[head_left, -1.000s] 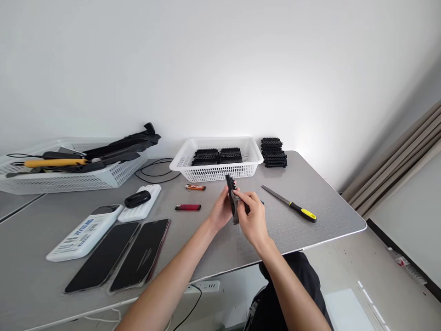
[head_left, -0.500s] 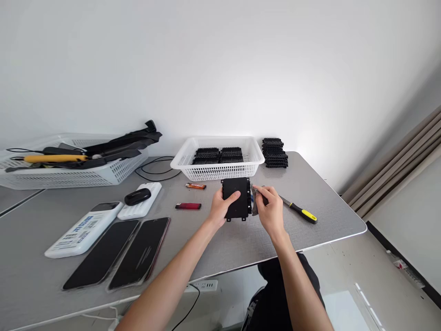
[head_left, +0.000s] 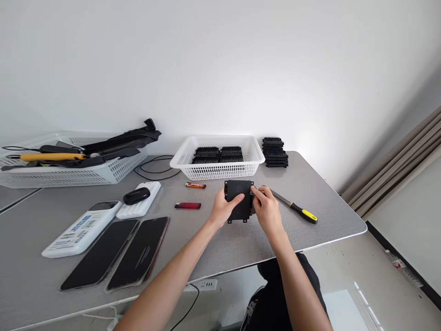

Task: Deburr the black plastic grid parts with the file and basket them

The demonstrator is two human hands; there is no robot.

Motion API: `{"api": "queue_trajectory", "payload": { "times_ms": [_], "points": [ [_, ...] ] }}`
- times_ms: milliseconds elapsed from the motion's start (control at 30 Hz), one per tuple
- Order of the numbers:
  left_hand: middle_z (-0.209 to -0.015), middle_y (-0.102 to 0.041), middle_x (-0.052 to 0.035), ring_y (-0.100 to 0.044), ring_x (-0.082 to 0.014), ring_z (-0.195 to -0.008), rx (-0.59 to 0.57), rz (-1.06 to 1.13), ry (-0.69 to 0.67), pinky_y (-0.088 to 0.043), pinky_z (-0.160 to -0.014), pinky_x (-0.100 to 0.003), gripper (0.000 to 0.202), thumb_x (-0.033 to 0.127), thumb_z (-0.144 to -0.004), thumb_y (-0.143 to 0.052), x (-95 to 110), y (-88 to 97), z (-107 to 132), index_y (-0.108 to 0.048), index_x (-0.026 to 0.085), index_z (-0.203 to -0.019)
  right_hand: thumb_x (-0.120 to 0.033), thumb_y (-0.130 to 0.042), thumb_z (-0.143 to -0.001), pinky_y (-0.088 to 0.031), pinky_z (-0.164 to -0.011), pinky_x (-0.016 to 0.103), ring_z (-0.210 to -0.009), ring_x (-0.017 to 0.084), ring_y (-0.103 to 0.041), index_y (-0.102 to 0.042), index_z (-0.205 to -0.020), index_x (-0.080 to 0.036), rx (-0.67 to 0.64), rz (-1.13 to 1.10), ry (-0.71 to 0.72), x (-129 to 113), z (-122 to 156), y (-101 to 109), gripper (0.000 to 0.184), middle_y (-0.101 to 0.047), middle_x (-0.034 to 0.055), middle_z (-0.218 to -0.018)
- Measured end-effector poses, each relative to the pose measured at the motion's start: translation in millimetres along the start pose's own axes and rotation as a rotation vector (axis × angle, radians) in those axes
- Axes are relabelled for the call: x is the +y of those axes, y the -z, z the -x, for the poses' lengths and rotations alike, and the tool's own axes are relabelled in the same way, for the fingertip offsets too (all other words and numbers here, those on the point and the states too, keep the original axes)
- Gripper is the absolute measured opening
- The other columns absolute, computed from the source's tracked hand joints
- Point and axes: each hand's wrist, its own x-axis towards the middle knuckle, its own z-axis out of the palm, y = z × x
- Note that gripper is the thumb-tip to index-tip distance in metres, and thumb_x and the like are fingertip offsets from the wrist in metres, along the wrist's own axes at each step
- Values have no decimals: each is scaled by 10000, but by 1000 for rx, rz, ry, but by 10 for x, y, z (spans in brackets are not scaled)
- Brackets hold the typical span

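My left hand [head_left: 223,206] grips a black plastic panel [head_left: 238,198] above the table, thumb lying across its face. The panel is flat and squarish, with small tabs along its edges. At the panel's right edge is my right hand [head_left: 267,208], its fingers closed and its index fingertip by the upper right corner. A soft grey cloth-like piece [head_left: 253,210] is pinched in that hand, mostly hidden behind the fingers. Just right of it, a file-like tool with a black-and-yellow handle [head_left: 305,214] lies on the table.
Black panels [head_left: 219,154] fill part of a white basket [head_left: 220,172], with a stack of black parts [head_left: 274,152] beside it. Two lighters [head_left: 188,205], two phones [head_left: 139,253], white power banks [head_left: 82,230] and a basket of tools [head_left: 113,172] occupy the left.
The panel has shifted slightly right and turned a little. My right hand has closed in against its right edge, and the grey piece is now less visible.
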Motion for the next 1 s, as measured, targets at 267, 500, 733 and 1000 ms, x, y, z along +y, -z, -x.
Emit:
{"api": "queue_trajectory", "payload": {
  "times_ms": [267,500,733,1000],
  "points": [
    [-890,-723,-60,-687,-219,-776,221,197,86,-569,-726,-350,472,416,-587,-830,9,153,-142,-657,166,-948,-103,-399,-891,-461,-697,236,-761,136,-605,-653,-1194,-223,-246,24,88,-106,45,-24,413,-605,62,-982],
    [-950,-716,-62,-685,-209,-844,336,220,95,-562,-794,-362,495,390,-585,-837,-41,229,-219,-651,183,-994,-70,-451,-857,-452,-670,237,-751,148,-629,-740,-1000,-235,-430,-89,71,-54,63,103,362,-648,43,-904],
    [-1107,-695,-95,-641,-256,-1035,154,86,69,-506,-884,-350,481,511,-706,-725,-129,84,-123,-657,191,-1058,-215,-461,-923,-486,-804,284,-910,171,-619,-629,-1234,-216,48,-278,-119,15,-32,139,354,-634,76,-1027],
    [-996,-706,-59,-590,-245,-1070,6,8,31,-424,-947,-291,360,524,-781,-636,-78,12,-40,-701,211,-947,-211,-463,-910,-496,-816,315,-897,182,-617,-654,-1205,-211,141,-212,-135,103,-73,-4,351,-626,85,-1026]
  ]
}}
